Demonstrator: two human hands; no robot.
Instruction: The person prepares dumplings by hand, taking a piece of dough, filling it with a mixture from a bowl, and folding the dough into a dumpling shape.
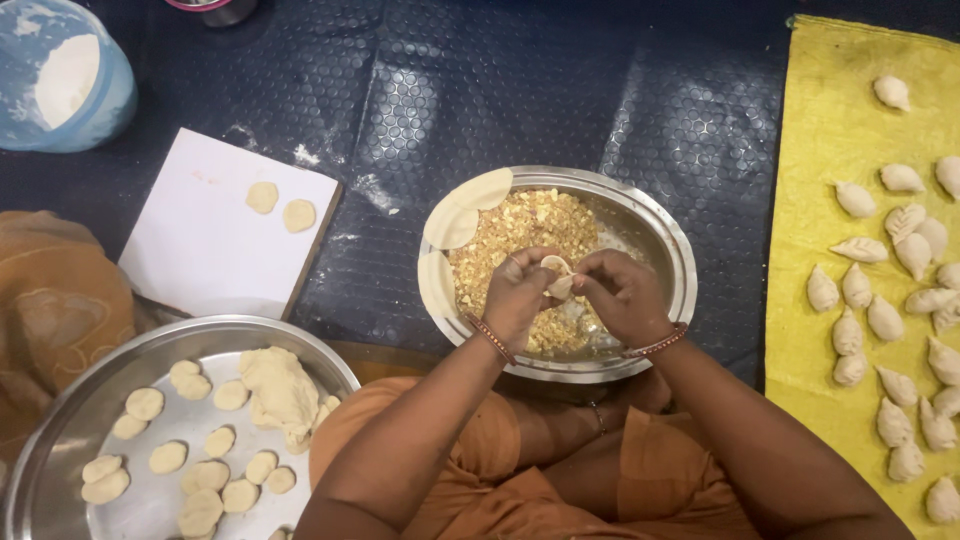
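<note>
Both your hands, left [517, 293] and right [622, 294], pinch one dumpling [558, 278] shut, fingers closed on its edge. It's held over the filling bowl [672, 240], so crumbs likely fall back; wrappers [452, 224] hang on the rim within reach.

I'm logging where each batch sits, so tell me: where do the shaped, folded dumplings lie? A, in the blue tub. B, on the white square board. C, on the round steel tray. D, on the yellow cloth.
D: the pale folded dumplings lie in loose rows on the yellow cloth at the right.
</note>
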